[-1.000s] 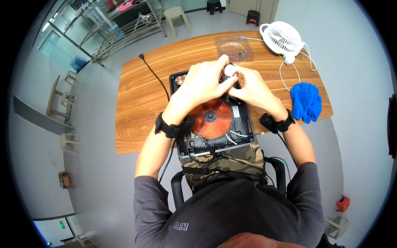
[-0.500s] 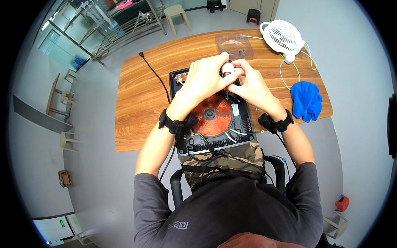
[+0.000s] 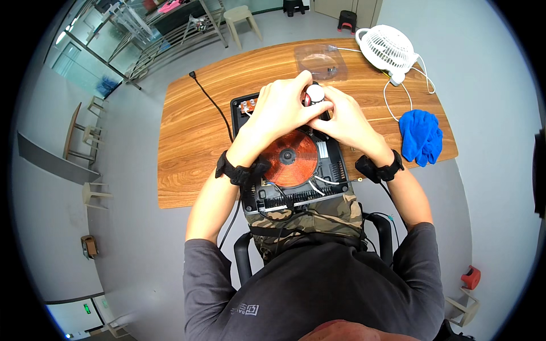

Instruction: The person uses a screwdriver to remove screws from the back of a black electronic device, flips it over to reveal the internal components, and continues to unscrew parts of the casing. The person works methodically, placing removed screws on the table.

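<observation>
An opened induction cooker [image 3: 333, 165] with a black shell and a round copper coil [image 3: 290, 161] rests partly on the table edge and over my lap. Above its far part, my left hand [image 3: 280, 108] and my right hand [image 3: 345, 116] come together around a screwdriver [image 3: 315, 93] with a white-ended red handle. Thumb and fingers of both hands are closed about the handle. My hands hide its tip and the part of the cooker under it. A small orange circuit board [image 3: 248, 106] shows left of my left hand.
A clear plastic tray [image 3: 338, 67] with small dark bits lies beyond my hands. At the right are a white fan [image 3: 388, 48] with its cord and a blue cloth [image 3: 421, 136]. A black plug cord [image 3: 210, 96] runs along the left of the wooden table [image 3: 182, 142].
The screwdriver has tilted, so its white end faces up more and sits slightly farther right. My right fingers have shifted around the handle. The cooker has barely moved.
</observation>
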Tool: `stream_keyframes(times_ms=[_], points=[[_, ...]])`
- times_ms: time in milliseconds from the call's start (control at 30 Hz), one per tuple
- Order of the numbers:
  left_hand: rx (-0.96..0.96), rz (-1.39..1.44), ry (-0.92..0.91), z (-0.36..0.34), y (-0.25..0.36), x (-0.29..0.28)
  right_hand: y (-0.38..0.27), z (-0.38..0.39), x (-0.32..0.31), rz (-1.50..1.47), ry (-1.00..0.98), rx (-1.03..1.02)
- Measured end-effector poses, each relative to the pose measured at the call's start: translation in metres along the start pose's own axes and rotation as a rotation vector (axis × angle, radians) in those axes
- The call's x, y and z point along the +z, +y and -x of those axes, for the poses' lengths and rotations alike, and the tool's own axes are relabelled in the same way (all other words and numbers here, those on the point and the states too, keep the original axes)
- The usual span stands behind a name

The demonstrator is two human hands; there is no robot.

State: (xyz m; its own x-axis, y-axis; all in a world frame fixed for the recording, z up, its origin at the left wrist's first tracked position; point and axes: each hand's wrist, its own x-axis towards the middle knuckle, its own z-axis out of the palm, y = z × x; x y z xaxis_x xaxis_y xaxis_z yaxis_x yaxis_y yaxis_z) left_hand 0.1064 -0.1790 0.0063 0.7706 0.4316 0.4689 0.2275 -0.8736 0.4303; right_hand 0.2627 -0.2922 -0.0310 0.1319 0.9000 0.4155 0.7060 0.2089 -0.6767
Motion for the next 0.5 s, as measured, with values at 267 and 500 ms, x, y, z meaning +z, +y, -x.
stream_keyframes(times_ms=[267, 500], points=[[0.03, 0.086, -0.024, 0.0026, -0.0003, 0.0056, 0.0072, -0.0028, 0.0026, -0.126, 0.021, -0.031], [-0.037, 0.072, -0.106, 0.0044, 0.0024, 0.0014, 0.0103, -0.0031, 0.0064, -0.175, 0.004, -0.031]])
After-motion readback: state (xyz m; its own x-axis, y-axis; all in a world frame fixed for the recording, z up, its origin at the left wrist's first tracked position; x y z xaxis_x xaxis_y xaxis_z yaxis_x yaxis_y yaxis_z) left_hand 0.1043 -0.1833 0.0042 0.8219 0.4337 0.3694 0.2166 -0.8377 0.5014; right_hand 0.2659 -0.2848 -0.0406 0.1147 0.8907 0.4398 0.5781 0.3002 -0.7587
